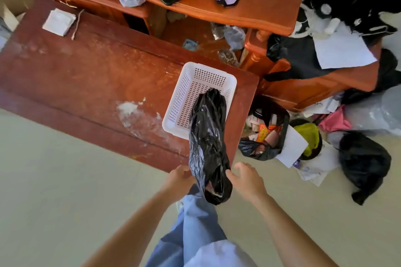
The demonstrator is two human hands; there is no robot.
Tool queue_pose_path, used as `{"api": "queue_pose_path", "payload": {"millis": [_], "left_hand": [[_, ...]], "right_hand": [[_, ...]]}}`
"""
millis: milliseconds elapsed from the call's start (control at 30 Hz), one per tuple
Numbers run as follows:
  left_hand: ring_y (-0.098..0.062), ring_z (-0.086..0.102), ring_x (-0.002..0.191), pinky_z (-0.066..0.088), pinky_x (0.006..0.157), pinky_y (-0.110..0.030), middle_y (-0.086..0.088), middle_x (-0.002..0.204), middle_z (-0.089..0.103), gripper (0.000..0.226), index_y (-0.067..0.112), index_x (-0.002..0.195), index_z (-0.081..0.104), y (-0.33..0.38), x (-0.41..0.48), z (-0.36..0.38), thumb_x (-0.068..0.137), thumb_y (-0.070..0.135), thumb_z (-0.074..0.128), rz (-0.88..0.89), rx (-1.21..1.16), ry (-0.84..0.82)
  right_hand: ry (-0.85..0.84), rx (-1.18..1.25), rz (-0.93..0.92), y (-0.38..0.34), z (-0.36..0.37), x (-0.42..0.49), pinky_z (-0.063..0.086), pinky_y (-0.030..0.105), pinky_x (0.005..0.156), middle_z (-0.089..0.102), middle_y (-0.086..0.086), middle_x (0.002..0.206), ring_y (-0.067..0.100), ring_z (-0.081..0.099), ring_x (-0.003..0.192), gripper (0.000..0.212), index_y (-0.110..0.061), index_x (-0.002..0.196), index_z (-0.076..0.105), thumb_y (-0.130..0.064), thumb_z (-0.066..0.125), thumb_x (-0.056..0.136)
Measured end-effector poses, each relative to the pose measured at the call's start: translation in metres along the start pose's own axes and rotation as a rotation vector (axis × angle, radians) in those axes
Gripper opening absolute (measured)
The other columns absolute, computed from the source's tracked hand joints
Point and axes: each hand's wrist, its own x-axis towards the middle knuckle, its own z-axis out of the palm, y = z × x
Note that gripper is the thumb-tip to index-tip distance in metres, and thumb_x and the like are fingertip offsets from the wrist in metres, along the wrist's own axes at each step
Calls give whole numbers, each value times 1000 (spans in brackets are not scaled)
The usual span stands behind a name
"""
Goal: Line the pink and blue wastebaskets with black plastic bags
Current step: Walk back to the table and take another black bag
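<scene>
A crumpled black plastic bag [207, 143] stretches from my hands up over a white perforated basket [184, 93] on the low wooden table [86, 76]. My left hand [181, 176] grips the bag's near left edge. My right hand [246, 179] touches the bag's right edge with its thumb, its fingers curled and apart. The bag's mouth gapes near my hands. No pink or blue wastebasket can be made out in this view.
Right of the table a bin lined in black [268, 130] is full of trash, with white paper [291, 147] on it. Another stuffed black bag [364, 162] lies on the floor. Cluttered wooden furniture [249, 11] stands behind. Pale floor [65, 191] lies to my left.
</scene>
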Motion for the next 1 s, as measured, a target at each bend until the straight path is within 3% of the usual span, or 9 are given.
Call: {"api": "queue_pose_path", "payload": {"millis": [133,233,367,533,633,733,833,900,1000], "left_hand": [[-22,66,93,54,84,-42,-4,104,68,59,20,110,57,-18,68,15,57,37,74,-136,-270,-6],[-11,60,86,51,70,-22,4,102,61,52,21,119,44,14,61,12,76,17,74,-196,-563,38],[-17,64,102,55,80,-24,-1,122,64,64,16,132,45,23,68,26,76,10,74,-212,-612,-28],[-18,59,68,49,65,-24,-6,76,68,11,1,83,68,36,57,6,81,-1,57,-109,-514,62],[-18,50,69,37,67,-30,-10,70,57,20,-9,78,61,39,41,-28,80,9,52,-108,-615,197],[-20,52,70,35,69,-33,-11,73,56,12,7,75,59,39,14,-74,75,12,48,-132,-794,246],[-28,61,78,46,77,-42,-16,84,63,32,10,86,63,18,-15,-114,57,20,54,-202,-1061,212],[-31,64,79,50,85,-45,-17,89,66,44,7,99,62,-1,-35,-132,58,22,53,-237,-1191,222],[-25,65,54,53,66,-33,-12,65,69,26,3,88,58,-37,-69,-151,81,16,36,-220,-1321,248]], "right_hand": [[-156,321,127,-10,-3,64,43,37,97,58,3,130,25,54,120,62,-14,130,52,-53,56,81],[-179,576,221,-22,-5,97,44,38,96,59,2,131,25,55,118,73,-16,129,55,-55,63,68],[-227,629,248,-35,-1,110,45,36,81,68,13,110,28,63,101,43,-1,106,66,-33,68,78],[-218,739,151,-54,-13,92,27,32,68,43,16,73,26,46,68,38,-3,72,47,-35,67,71],[-264,891,90,-71,-39,74,36,34,75,56,16,78,28,58,78,49,5,85,55,-40,69,74],[-257,943,28,-89,-57,60,40,29,89,60,-9,118,13,54,111,25,-23,106,62,-39,62,86],[-234,900,165,-110,-58,54,36,44,104,33,1,150,26,36,135,76,-24,143,32,-49,66,80],[-389,864,239,-131,-49,42,35,48,105,39,3,147,27,41,131,80,-22,143,33,-56,66,77],[-688,909,157,-178,-20,17,39,48,104,62,2,130,24,56,119,55,-21,129,57,-50,62,83]]}}
